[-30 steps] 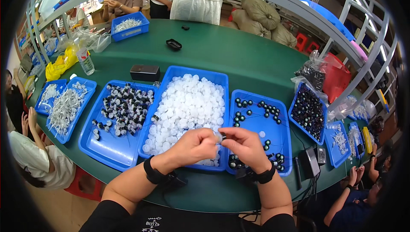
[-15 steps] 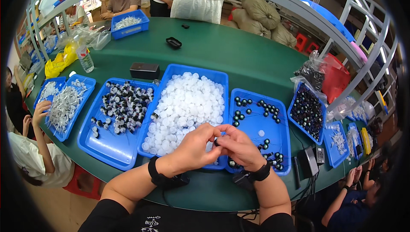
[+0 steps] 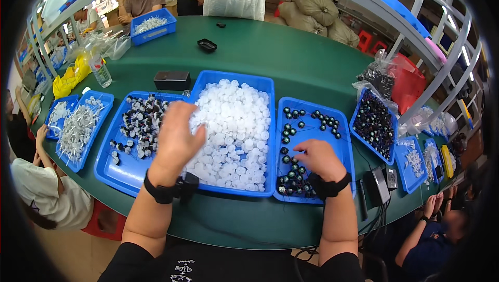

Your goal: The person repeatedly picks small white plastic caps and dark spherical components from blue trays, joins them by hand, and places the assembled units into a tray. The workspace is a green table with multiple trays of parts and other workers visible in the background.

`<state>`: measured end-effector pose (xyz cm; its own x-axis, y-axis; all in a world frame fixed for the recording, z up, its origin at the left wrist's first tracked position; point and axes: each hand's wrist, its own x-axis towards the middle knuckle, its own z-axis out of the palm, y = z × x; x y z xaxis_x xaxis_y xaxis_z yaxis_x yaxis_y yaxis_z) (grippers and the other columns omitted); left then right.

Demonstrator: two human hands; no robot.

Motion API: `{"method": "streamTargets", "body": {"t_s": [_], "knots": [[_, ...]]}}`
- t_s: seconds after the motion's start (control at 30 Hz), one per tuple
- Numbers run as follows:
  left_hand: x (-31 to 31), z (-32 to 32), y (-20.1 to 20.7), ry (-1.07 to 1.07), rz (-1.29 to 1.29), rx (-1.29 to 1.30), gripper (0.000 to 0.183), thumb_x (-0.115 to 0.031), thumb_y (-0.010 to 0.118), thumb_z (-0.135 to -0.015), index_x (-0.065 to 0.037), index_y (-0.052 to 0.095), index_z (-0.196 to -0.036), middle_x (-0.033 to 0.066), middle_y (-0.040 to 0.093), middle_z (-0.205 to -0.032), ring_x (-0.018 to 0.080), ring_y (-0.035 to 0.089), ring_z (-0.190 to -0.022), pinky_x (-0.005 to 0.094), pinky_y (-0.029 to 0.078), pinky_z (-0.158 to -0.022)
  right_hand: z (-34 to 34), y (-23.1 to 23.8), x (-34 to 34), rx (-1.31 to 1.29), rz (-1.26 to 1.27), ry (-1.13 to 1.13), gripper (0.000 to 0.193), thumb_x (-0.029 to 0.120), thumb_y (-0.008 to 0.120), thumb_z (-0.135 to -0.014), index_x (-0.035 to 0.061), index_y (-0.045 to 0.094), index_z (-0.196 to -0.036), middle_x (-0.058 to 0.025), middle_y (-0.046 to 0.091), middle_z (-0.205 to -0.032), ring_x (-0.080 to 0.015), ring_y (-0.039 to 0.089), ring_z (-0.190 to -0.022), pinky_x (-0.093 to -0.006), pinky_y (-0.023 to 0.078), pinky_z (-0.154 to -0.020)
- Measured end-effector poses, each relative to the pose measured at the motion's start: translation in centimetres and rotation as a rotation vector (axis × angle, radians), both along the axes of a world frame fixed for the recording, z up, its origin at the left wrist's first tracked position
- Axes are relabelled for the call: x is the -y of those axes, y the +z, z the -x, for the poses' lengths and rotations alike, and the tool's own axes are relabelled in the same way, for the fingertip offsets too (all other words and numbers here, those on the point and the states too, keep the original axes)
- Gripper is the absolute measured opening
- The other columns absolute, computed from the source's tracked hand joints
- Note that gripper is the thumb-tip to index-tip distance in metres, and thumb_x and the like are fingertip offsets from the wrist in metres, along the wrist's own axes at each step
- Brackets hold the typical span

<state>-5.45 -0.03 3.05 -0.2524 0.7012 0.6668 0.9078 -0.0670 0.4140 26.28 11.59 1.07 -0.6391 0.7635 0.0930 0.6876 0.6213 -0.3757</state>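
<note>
My left hand is raised with thumb and fingers apart, over the border between two blue trays. One is the middle tray, heaped with small translucent white plastic caps. The other, the left tray, has a pile of small black-and-white round parts with thin wires. Over the right tray, my right hand is open, its fingers stretched leftward. Beneath and around it lie dark round parts with wires, in several loose groups. I see nothing held in either hand.
A tilted tray of dark parts and black boxes with cables stand to the right. On the left are a tray of white stemmed parts, a water bottle and a seated person. A metal frame arches overhead.
My hands were together, fingers pinching a small dark piece. Now they are apart: the left has moved left and up, the right over the right tray, and the piece is no longer in them.
</note>
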Motion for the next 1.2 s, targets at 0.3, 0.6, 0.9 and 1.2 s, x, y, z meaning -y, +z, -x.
{"method": "streamTargets", "body": {"t_s": [0.3,0.6,0.9,1.2], "knots": [[-2.0,-5.2,-5.1,-0.719,0.485,-0.113,0.022,-0.003,0.059,-0.075,0.000,0.063,-0.097,0.0176,0.061,-0.091,0.0370,0.058,-0.090,0.0439,0.047,-0.080,1.7,-2.0,0.5,0.164,0.035,0.046,0.021,0.007,0.064,-0.077,0.0026,0.060,-0.097,-0.0167,0.067,-0.084,-0.0368,0.063,-0.084,-0.0463,0.050,-0.072],[-2.1,-6.9,-5.1,-0.672,0.616,-0.233,0.015,-0.001,0.056,-0.075,-0.001,0.056,-0.090,0.0202,0.056,-0.084,0.0386,0.057,-0.081,0.0475,0.046,-0.071,1.7,-0.2,0.6,-0.057,0.044,0.116,0.011,0.008,0.058,-0.079,0.0033,0.067,-0.086,-0.0164,0.066,-0.081,-0.0353,0.063,-0.079,-0.0438,0.050,-0.070],[-1.1,-7.2,-2.1,-0.588,0.337,0.336,0.017,-0.003,0.055,-0.078,0.001,0.061,-0.093,0.0206,0.057,-0.082,0.0356,0.057,-0.077,0.0396,0.048,-0.068,2.8,3.9,3.2,-0.460,0.259,0.065,0.008,0.007,0.066,-0.083,0.0005,0.066,-0.088,-0.0041,0.065,-0.082,-0.0109,0.057,-0.070,-0.0243,0.046,-0.062],[-1.0,-8.9,-2.4,-0.682,0.328,0.492,0.017,-0.013,0.053,-0.083,0.004,0.058,-0.082,0.0227,0.058,-0.079,0.0378,0.056,-0.076,0.0423,0.046,-0.070,4.6,2.8,4.9,-0.595,0.362,0.017,0.008,0.007,0.063,-0.085,0.0009,0.063,-0.091,-0.0058,0.064,-0.078,-0.0118,0.059,-0.071,-0.0250,0.048,-0.064]]}}
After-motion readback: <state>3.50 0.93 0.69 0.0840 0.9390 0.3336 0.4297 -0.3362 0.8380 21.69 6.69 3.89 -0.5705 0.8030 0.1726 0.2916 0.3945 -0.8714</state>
